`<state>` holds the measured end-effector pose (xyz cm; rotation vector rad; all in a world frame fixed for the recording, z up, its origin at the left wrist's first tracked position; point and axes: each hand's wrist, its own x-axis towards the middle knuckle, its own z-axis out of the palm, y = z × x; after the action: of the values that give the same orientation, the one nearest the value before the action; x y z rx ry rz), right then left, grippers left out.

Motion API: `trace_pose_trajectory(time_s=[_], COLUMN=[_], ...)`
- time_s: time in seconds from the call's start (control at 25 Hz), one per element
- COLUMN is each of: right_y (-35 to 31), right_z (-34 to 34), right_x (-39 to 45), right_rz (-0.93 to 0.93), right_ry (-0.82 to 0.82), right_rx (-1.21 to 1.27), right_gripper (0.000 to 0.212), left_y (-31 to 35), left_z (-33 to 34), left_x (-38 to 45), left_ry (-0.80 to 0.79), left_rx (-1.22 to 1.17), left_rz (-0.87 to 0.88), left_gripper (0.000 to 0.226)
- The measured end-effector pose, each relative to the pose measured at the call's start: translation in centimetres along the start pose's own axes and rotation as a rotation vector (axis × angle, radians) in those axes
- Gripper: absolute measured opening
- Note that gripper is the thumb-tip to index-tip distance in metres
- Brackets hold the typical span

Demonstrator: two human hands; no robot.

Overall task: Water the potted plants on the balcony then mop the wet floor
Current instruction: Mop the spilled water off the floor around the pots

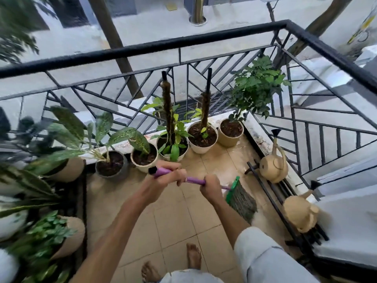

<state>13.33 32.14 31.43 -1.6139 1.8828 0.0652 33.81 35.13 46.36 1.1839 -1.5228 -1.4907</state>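
Both hands grip a mop with a purple handle point(193, 180). My left hand point(167, 176) holds the upper end near its black cap, and my right hand point(211, 185) holds it lower down. The green mop head with grey strands point(240, 198) rests on the beige tiled floor point(173, 221) to the right of my hands. A row of potted plants point(202, 137) lines the railing ahead. A tan watering can point(273, 165) stands on the right ledge.
A black metal railing point(142, 49) encloses the balcony. More pots with leafy plants point(67, 233) crowd the left side. A second tan can point(299, 213) and black rods point(271, 193) lie along the right edge. My bare feet point(193, 256) are on the tiles below.
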Motion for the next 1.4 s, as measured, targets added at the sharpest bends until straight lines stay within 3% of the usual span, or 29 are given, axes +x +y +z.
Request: trace_pose_trajectory(time_s=[0.12,0.24,0.32,0.4,0.56,0.76,0.88,1.08,1.24,1.4], right_y=[-5.4,-9.9,-11.6,-11.7,-8.0,-4.1,-3.3,-6.4,-10.7,-15.8], right_z=[-1.4,-2.5,-2.3,-1.4,1.8,5.8,9.4,16.0,18.0,16.4], right_x=[1.9,2.9,3.1,2.7,0.6,-4.4,-8.9,-15.0,-15.8,-12.8], right_rz=[-0.149,-0.261,-0.290,-0.294,-0.214,0.043,0.220,0.403,0.430,0.361], right_ry=[0.054,0.108,0.109,0.118,0.083,0.105,0.115,0.082,0.106,0.122], right_rx=[-0.058,-0.069,-0.107,-0.118,-0.118,-0.008,-0.001,-0.003,0.014,0.013], right_gripper=[0.029,0.032,0.035,0.036,0.035,0.031,0.030,0.029,0.028,0.027], left_y=[2.8,4.4,4.1,2.9,-1.0,-6.0,-7.4,-9.0,-8.9,-7.8], left_z=[-2.7,-3.9,-4.3,-4.8,-5.3,-6.8,-8.0,-11.3,-15.3,-20.1], left_x=[-2.1,-3.2,-3.2,-3.3,-4.2,-4.7,-5.6,-9.3,-11.7,-13.7], left_ry=[0.134,0.387,0.580,0.638,0.447,0.211,0.035,-0.143,-0.148,-0.031], left_rx=[0.081,0.223,0.245,0.242,0.117,0.064,-0.007,-0.082,-0.070,-0.039], left_rz=[0.082,0.165,0.155,0.124,0.034,-0.021,-0.059,-0.149,-0.119,-0.046], left_gripper=[0.035,0.028,0.022,0.024,0.029,0.034,0.050,0.036,0.042,0.034])
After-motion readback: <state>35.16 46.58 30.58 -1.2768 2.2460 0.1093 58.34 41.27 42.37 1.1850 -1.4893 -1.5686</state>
